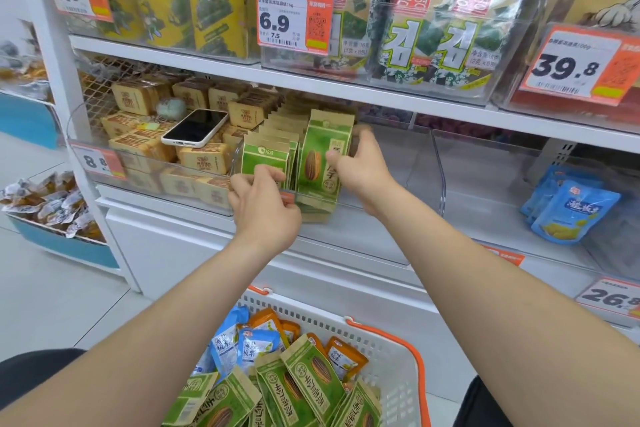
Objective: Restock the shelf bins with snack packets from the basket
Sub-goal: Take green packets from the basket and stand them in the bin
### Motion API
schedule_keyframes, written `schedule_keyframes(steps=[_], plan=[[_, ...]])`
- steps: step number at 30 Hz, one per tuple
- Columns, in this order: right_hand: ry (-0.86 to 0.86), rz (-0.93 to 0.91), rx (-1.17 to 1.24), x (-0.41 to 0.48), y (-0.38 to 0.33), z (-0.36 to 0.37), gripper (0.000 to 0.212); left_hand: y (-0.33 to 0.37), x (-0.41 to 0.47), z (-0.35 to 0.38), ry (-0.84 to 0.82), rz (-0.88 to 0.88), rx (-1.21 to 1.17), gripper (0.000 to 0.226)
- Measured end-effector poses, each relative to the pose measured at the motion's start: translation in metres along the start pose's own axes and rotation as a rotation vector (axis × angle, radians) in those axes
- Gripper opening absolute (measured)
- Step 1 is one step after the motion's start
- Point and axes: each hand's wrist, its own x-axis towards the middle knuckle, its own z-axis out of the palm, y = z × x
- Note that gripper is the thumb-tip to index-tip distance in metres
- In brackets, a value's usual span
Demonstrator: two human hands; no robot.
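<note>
Green seed packets (277,135) stand upright in two rows inside a clear shelf bin (388,177) on the middle shelf. The right hand (358,168) grips the tall packet (320,156) at the front of the right row, with the thumb on its face and the fingers behind it. The left hand (265,206) curls its fingers on the left-row packet (265,158) at the bin's front wall. Below, a white basket (394,354) with two orange handles holds at least five more green packets (311,378), three blue packets (256,345) and three orange packets (343,355). The bin to the left holds tan packs (204,158) with one phone (194,126) lying on top. A bin to the right holds at least two blue pouches (571,211).
</note>
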Motion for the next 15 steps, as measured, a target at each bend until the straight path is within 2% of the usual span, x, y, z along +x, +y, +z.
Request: schedule_keyframes(steps=[6, 8, 10, 13, 15], plan=[[0.03, -0.008, -0.46, -0.003, 0.006, 0.012, 0.037, -0.009, 0.004, -0.001, -0.001, -0.023, 0.021, 0.041], [0.028, -0.001, -0.502, -0.005, 0.004, 0.017, 0.037, -0.01, 0.004, 0.0, -0.003, -0.01, 0.024, 0.04], [0.028, 0.032, -0.5, -0.008, 0.003, 0.021, 0.047, -0.011, 0.003, 0.001, -0.008, -0.002, 0.023, 0.041], [0.042, 0.063, -0.508, -0.012, 0.001, 0.02, 0.078, -0.012, 0.002, 0.002, -0.015, -0.005, 0.027, 0.042], [0.045, 0.083, -0.499, -0.015, -0.001, 0.014, 0.089, -0.016, 0.002, 0.003, -0.025, -0.007, 0.036, 0.041]])
